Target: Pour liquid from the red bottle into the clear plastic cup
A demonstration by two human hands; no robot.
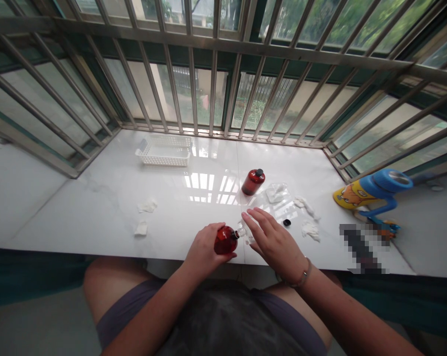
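Observation:
My left hand (203,245) is wrapped round a reddish-brown bottle (225,241), which is tilted with its uncapped neck toward the right. At that neck is the mouth of a small clear bottle (242,232). My right hand (273,240) holds this clear bottle between thumb and fingers, which hide most of it. Whether liquid passes between the two mouths is too small to tell. A loose black cap (287,223) lies beyond my right hand. Farther back stands a second reddish-brown bottle (253,184) with its black cap on.
A white plastic basket (164,157) stands at the back left. Crumpled tissues (147,205) lie left and right. Near the second bottle is a clear plastic tray (277,193). A blue and yellow flask (368,190) and a blurred-out dark object (361,248) are at right. Metal bars (214,94) border the back.

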